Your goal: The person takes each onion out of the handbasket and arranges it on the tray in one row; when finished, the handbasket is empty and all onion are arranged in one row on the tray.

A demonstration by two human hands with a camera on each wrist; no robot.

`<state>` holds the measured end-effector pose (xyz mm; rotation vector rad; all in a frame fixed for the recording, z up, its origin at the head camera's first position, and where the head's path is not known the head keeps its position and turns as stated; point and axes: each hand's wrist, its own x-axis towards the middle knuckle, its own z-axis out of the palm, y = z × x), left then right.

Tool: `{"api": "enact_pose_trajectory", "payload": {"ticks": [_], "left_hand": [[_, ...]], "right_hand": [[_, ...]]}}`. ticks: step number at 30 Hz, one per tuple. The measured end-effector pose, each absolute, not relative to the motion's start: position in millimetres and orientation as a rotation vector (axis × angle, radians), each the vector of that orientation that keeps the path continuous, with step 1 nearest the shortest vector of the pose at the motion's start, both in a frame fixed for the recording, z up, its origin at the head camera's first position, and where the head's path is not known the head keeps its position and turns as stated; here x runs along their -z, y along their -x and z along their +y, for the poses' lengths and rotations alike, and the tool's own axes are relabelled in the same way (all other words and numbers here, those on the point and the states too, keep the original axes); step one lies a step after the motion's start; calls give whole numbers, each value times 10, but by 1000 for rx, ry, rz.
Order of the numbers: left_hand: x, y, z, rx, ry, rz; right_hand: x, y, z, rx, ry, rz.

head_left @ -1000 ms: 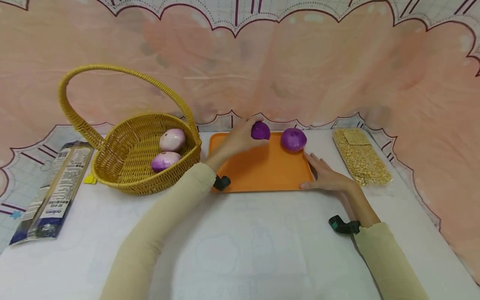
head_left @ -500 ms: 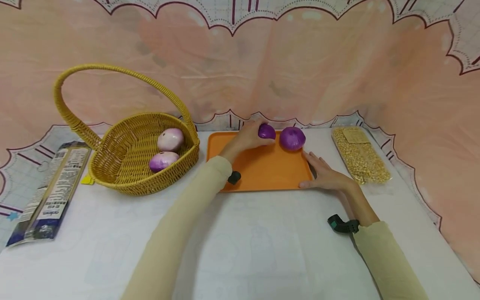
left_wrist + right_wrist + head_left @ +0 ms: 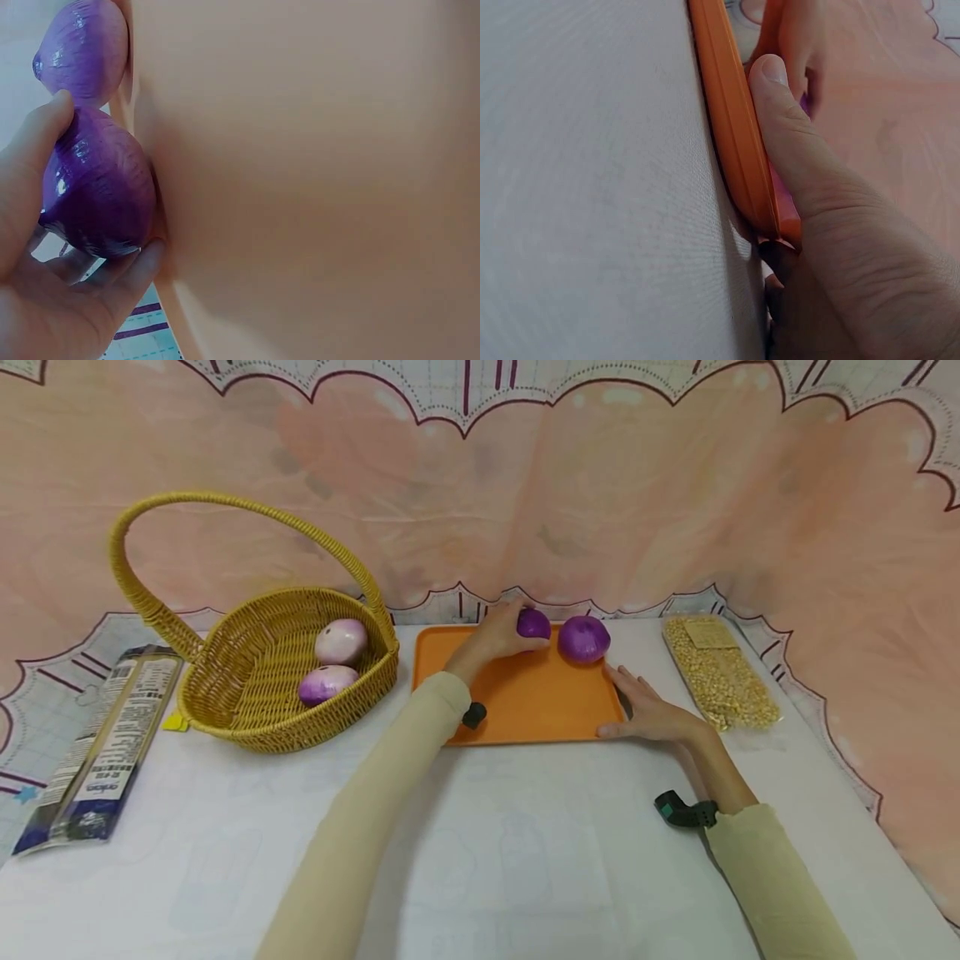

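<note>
My left hand [image 3: 493, 633] grips a purple onion [image 3: 533, 624] at the back of the orange tray [image 3: 540, 706]. In the left wrist view, thumb and fingers wrap round that onion [image 3: 101, 187], which sits low against the tray surface. A second purple onion [image 3: 583, 639] rests on the tray's back right corner, close beside the held one. My right hand [image 3: 651, 710] lies at the tray's right front corner, fingers spread along the right side and thumb at the front edge. The right wrist view shows the thumb [image 3: 791, 135] straight along the tray's rim [image 3: 735, 112].
A yellow wicker basket [image 3: 288, 739] with a tall handle stands left of the tray, holding two pale purple onions [image 3: 341, 642]. Farther left lies a long printed packet [image 3: 105, 747]. A bag of corn kernels [image 3: 722, 672] lies on the right. A patterned cloth hangs behind.
My left hand has moved right with the onion, bringing it next to the other onion on the tray; it stays almost still over the last half second. My right hand keeps its place.
</note>
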<state>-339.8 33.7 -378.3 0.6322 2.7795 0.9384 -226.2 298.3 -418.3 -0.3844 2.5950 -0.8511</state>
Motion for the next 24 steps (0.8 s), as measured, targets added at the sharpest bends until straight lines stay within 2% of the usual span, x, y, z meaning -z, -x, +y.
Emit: {"api": "enact_pose_trajectory", "payload": {"ticks": [24], "left_hand": [[3815, 3377, 416, -829, -665, 2796]], "right_hand": [[4206, 2268, 2993, 851, 397, 2605]]}}
